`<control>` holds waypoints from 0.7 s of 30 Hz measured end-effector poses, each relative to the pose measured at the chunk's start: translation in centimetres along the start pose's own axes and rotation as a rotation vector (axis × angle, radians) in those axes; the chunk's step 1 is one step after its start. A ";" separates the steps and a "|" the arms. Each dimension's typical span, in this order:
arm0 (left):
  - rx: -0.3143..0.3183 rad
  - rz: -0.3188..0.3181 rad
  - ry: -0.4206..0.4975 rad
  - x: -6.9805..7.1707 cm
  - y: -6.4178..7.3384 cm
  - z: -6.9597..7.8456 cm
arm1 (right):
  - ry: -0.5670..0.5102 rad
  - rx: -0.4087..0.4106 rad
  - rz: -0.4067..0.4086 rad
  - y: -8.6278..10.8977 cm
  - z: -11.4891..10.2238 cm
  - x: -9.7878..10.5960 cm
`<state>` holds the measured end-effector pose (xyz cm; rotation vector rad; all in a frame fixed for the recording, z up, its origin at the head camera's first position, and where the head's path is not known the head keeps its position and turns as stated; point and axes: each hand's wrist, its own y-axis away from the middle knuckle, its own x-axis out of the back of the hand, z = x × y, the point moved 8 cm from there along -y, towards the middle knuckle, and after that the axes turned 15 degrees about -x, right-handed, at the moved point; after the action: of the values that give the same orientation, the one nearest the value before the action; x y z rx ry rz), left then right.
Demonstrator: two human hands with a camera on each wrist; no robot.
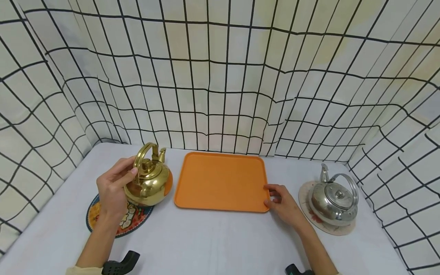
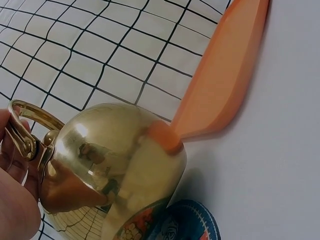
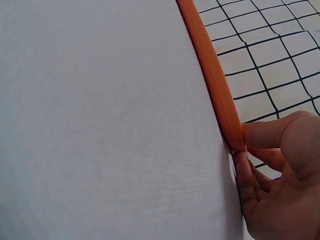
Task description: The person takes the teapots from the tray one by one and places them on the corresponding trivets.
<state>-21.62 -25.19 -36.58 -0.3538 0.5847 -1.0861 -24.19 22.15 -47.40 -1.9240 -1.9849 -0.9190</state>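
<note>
My left hand point(image 1: 115, 187) grips the handle of a shiny gold kettle point(image 1: 151, 187), fingers around its side arm. In the head view the kettle overlaps the far part of a colourful round mat point(image 1: 137, 219), its spout turned away. The left wrist view shows the kettle body point(image 2: 115, 145) tilted, with the mat point(image 2: 192, 220) just below. An orange rectangular tray point(image 1: 221, 181) lies flat at the middle of the table. At its right edge my right hand point(image 1: 283, 204) pinches the rim, thumb and fingers at the near corner, as the right wrist view shows point(image 3: 280, 170).
A silver kettle point(image 1: 335, 202) stands on a pale round mat point(image 1: 326, 229) at the right. White cloth covers the table point(image 1: 213, 244). White sheeting with a black grid point(image 1: 220, 76) walls in the back and both sides, close behind the tray.
</note>
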 end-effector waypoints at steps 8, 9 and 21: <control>-0.057 0.019 0.059 0.3 -0.1 0.3 | -0.011 0.037 0.002 -0.3 0.0 0.1; -0.064 0.021 0.060 0.4 -0.2 0.4 | -0.010 0.033 0.002 -0.3 0.0 0.1; -0.114 0.042 0.128 1.7 -0.3 0.7 | -0.006 0.000 0.000 -0.3 0.2 0.0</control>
<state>-20.82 -26.87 -36.32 -0.3716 0.7667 -1.0425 -24.45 22.29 -47.63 -1.9294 -1.9881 -0.9147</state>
